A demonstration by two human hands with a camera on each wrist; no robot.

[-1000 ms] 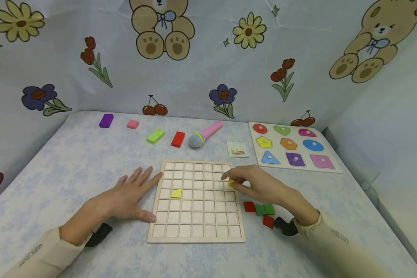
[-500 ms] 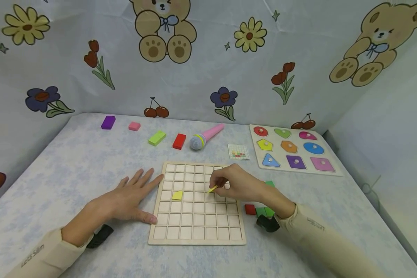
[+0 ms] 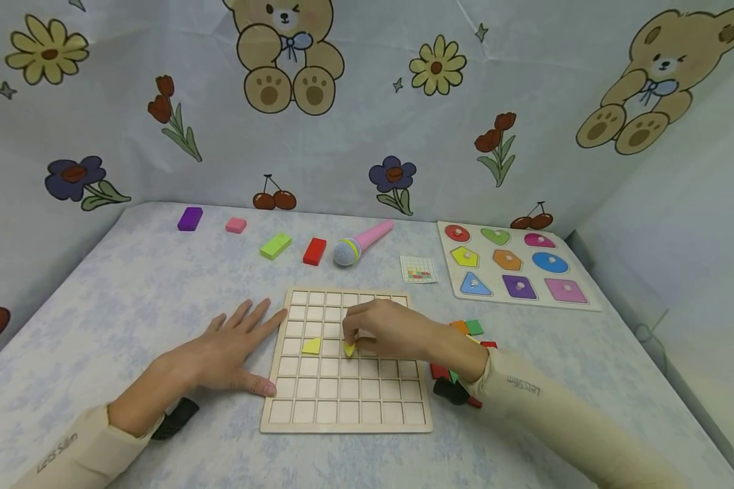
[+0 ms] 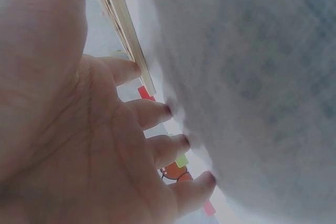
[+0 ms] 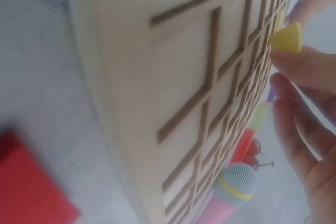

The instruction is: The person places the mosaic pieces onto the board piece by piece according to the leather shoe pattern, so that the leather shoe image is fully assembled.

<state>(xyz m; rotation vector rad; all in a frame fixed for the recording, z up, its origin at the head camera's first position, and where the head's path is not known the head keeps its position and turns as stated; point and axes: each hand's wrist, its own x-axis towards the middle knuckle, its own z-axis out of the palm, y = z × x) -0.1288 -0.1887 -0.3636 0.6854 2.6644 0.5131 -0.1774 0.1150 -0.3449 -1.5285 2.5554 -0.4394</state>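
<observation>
A square wooden grid board point(image 3: 346, 429) lies on the table in the head view. My left hand point(image 3: 226, 353) rests flat with fingers spread, thumb and index finger at the board's left edge. My right hand point(image 3: 394, 331) is over the board's middle and pinches a yellow tile point(image 3: 348, 349) between thumb and finger. In the right wrist view the yellow tile point(image 5: 286, 39) stands tilted at the fingertips, close over the grid. Another yellow tile point(image 3: 311, 346) sits in a cell further left on the board.
Red, green and orange tiles point(image 3: 459, 327) lie right of the board, partly behind my right wrist. Behind stand a toy microphone point(image 3: 361, 243), a red block point(image 3: 315, 251), a lime block point(image 3: 276, 246), a small pattern card point(image 3: 418, 269) and a shape puzzle point(image 3: 508, 293).
My right hand has moved left from the board's right edge to its middle, carrying the yellow tile. The left hand has stayed at the left edge.
</observation>
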